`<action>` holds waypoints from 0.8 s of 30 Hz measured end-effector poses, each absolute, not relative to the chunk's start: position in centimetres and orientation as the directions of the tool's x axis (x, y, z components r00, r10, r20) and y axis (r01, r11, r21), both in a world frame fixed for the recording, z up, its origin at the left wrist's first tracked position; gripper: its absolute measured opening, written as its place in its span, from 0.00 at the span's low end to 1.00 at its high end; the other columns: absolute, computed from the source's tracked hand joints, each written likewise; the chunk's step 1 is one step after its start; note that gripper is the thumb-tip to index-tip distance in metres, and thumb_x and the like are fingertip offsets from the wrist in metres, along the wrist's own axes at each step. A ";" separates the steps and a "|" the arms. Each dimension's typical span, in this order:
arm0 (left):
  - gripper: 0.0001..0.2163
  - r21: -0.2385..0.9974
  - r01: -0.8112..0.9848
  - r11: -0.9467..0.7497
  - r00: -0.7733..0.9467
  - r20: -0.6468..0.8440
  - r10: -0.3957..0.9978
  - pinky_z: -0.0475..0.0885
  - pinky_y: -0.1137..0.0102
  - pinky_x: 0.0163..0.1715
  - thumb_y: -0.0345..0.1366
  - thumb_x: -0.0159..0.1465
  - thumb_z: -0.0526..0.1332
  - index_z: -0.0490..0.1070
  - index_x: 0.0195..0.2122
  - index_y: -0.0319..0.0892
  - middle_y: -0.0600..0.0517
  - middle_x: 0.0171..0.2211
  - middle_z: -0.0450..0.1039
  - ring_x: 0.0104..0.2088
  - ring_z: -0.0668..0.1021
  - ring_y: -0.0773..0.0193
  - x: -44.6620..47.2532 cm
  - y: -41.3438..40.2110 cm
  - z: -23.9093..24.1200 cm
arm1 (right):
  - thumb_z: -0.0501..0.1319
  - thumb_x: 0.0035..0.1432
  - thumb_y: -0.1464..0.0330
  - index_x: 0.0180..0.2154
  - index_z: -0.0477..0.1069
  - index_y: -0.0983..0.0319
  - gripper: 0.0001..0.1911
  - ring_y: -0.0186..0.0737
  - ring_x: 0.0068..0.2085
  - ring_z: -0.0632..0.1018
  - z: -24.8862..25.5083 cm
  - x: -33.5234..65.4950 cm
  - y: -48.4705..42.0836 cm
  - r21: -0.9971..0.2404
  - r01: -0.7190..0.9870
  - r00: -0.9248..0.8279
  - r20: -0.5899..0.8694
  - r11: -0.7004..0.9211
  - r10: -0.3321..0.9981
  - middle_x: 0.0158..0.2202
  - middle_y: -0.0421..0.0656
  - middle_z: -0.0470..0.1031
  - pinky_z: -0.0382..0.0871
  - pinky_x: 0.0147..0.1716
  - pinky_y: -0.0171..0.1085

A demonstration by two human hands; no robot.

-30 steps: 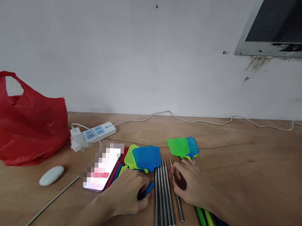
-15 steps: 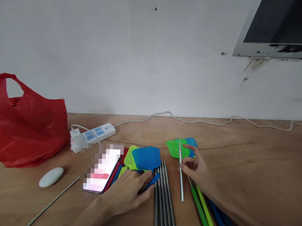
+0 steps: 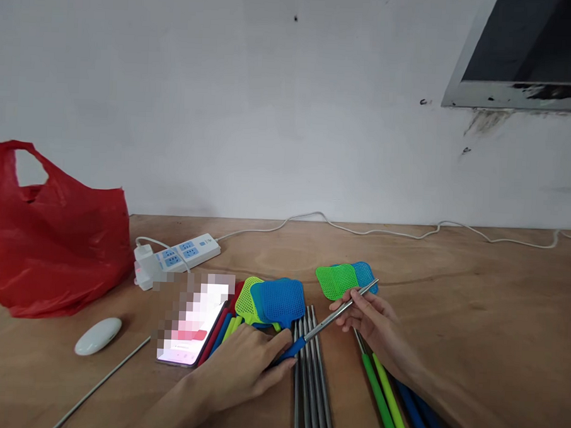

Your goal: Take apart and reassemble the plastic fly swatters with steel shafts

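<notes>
My left hand (image 3: 253,358) is closed around a blue handle sleeve (image 3: 295,348). A silver metal rod (image 3: 331,318) slants up to the right from the sleeve's end, touching it or slightly inside; I cannot tell which. The fingers of my right hand (image 3: 369,315) are closed on the rod's upper part. Below lie several loose metal rods (image 3: 316,386) side by side. Blue mesh swatter heads (image 3: 284,300) and a yellow-green one (image 3: 248,301) lie beyond my left hand. Past my right hand rests a green mesh swatter head (image 3: 335,280), overlapping a blue one.
Swatters with green (image 3: 380,398) and blue handles (image 3: 414,412) lie under my right forearm. A lit phone (image 3: 190,330) leans beside red, blue and yellow sleeves. Leftward are a red plastic bag (image 3: 57,242), a white power strip (image 3: 189,253), a white mouse-shaped object (image 3: 98,336) and a thin cable (image 3: 103,379).
My right hand has brought the metal rod from near upright to a slant, its lower end now at the blue sleeve. The left hand stays almost in place.
</notes>
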State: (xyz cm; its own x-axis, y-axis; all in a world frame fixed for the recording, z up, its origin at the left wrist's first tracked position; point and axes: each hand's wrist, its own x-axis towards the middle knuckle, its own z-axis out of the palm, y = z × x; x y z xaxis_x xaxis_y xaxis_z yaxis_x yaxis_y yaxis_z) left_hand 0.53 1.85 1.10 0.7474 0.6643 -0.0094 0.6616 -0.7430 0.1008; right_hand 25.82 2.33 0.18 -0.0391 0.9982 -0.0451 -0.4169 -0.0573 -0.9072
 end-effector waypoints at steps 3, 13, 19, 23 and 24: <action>0.09 0.129 0.657 -0.743 0.747 0.027 0.665 0.64 0.69 0.27 0.42 0.74 0.50 0.67 0.44 0.45 0.51 0.31 0.77 0.30 0.79 0.56 0.6 1.9 0.9 | 0.72 0.48 0.53 0.30 0.78 0.61 0.18 0.38 0.28 0.77 0.0 25.9 2.4 -0.930 -0.367 -0.025 -0.015 -0.023 1.000 0.31 0.45 0.81 0.72 0.29 0.37; 0.08 0.229 0.605 -0.763 0.759 0.125 0.639 0.66 0.69 0.29 0.42 0.74 0.52 0.66 0.43 0.45 0.53 0.35 0.79 0.32 0.81 0.57 0.2 1.9 0.4 | 0.70 0.53 0.53 0.36 0.82 0.60 0.17 0.31 0.24 0.70 -0.9 25.6 1.5 -0.990 -0.129 -0.335 -0.006 -0.052 0.942 0.25 0.39 0.74 0.65 0.23 0.31; 0.11 0.314 0.567 -0.762 0.753 0.178 0.633 0.67 0.70 0.29 0.44 0.74 0.51 0.67 0.41 0.44 0.53 0.34 0.79 0.31 0.80 0.60 0.3 1.9 0.2 | 0.70 0.52 0.52 0.35 0.82 0.61 0.19 0.31 0.24 0.72 -0.6 25.9 1.6 -0.994 -0.098 -0.386 -0.005 -0.047 0.922 0.25 0.41 0.76 0.68 0.23 0.31; 0.11 0.395 0.551 -0.736 0.698 0.265 0.665 0.71 0.68 0.36 0.42 0.74 0.49 0.68 0.40 0.45 0.52 0.37 0.78 0.36 0.79 0.61 0.5 1.9 1.2 | 0.67 0.55 0.51 0.31 0.78 0.61 0.19 0.35 0.27 0.76 -0.6 25.4 1.4 -0.971 -0.237 -0.283 0.094 0.026 0.955 0.33 0.44 0.79 0.72 0.23 0.33; 0.11 0.391 0.553 -0.735 0.679 0.299 0.670 0.72 0.67 0.41 0.41 0.74 0.50 0.69 0.42 0.45 0.50 0.41 0.77 0.41 0.79 0.59 0.5 2.0 1.4 | 0.66 0.56 0.50 0.31 0.76 0.60 0.20 0.35 0.25 0.76 -0.5 25.4 1.4 -0.957 -0.287 -0.224 0.099 0.032 0.969 0.33 0.44 0.80 0.72 0.21 0.33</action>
State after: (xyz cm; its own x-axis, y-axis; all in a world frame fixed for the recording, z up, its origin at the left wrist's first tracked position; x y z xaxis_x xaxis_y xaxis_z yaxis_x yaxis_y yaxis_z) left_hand 0.52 1.97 1.35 0.6794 0.6702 0.2988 0.5535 -0.7354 0.3910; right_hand 25.37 1.39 -0.49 -0.2242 0.9695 0.0992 -0.2869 0.0317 -0.9574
